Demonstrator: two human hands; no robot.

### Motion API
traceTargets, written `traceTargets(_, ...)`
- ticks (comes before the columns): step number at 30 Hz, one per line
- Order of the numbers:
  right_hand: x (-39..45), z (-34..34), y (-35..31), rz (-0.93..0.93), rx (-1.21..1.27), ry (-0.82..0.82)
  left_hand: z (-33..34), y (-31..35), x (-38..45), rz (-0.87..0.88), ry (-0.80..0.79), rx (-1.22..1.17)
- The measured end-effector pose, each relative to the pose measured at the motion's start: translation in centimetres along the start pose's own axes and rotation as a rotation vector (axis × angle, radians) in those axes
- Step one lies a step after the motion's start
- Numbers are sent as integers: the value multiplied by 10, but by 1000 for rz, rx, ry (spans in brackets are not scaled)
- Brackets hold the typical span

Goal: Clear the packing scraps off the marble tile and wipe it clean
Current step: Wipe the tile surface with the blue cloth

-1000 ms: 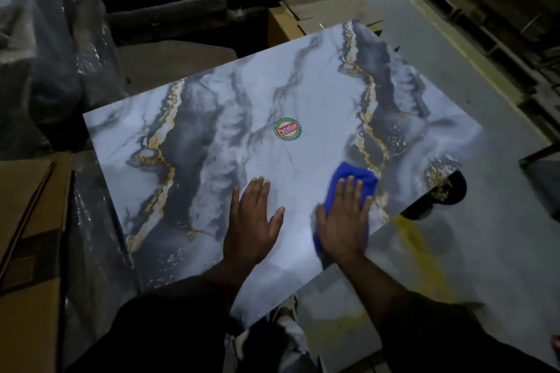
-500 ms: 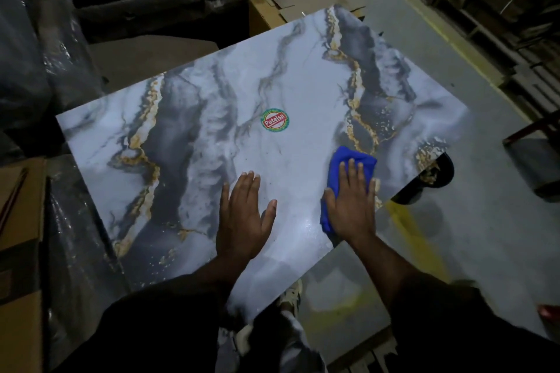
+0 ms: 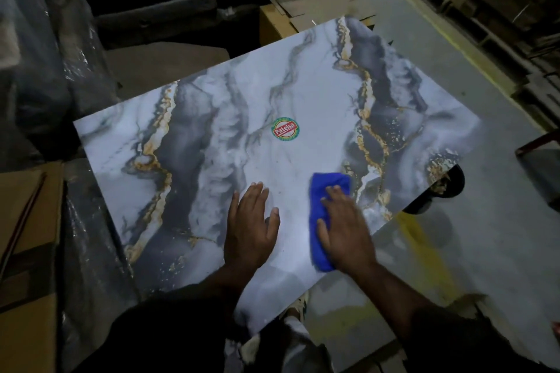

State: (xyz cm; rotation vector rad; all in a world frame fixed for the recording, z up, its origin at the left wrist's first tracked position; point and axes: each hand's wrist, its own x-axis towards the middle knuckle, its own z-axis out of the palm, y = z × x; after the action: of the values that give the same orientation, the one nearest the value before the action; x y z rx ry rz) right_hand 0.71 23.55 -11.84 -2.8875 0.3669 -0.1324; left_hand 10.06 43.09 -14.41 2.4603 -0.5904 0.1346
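Two flat grips: right hand (image 3: 344,232) presses blue cloth (image 3: 325,191) on marble tile (image 3: 212,154); unwiped expanse stretches left, beyond the released left hand (image 3: 250,225).

Dim warehouse, stacked cardboard boxes (image 3: 306,13), concrete floor (image 3: 497,221), plastic-wrapped goods (image 3: 39,48)

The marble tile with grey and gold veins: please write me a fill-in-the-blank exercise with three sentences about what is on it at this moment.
1. The right hand presses a folded cloth of ____ colour onto the marble tile with grey and gold veins.
2. The left hand lies ____ on the tile, fingers straight, holding nothing.
3. The round green and red sticker sits near the tile's ____, apart from both hands.

Missing words: blue; flat; middle
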Motion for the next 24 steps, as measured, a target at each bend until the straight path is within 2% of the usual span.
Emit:
traceTargets(2,20,0,15,159,-68,8,0,0,0,1,-1,0)
traceTargets(5,54,10,15,265,-167,-20,1,0,1,-8,-6,-1)
traceTargets(8,85,19,3,302,-170,-20,1,2,0,-8,6,-20)
traceTargets(11,120,25,-14,249,-164,-50,-1,2,1,-39,16,-62)
traceTargets(17,177,36,-64,-10,-64,-123,-3,3,0,-81,42,-145)
traceTargets(22,158,40,-90,-524,-23,-243,-7,5,2,-187,119,-175)
traceTargets(24,134,38,-82,-641,14,-256,-7,6,7,-231,157,-148)
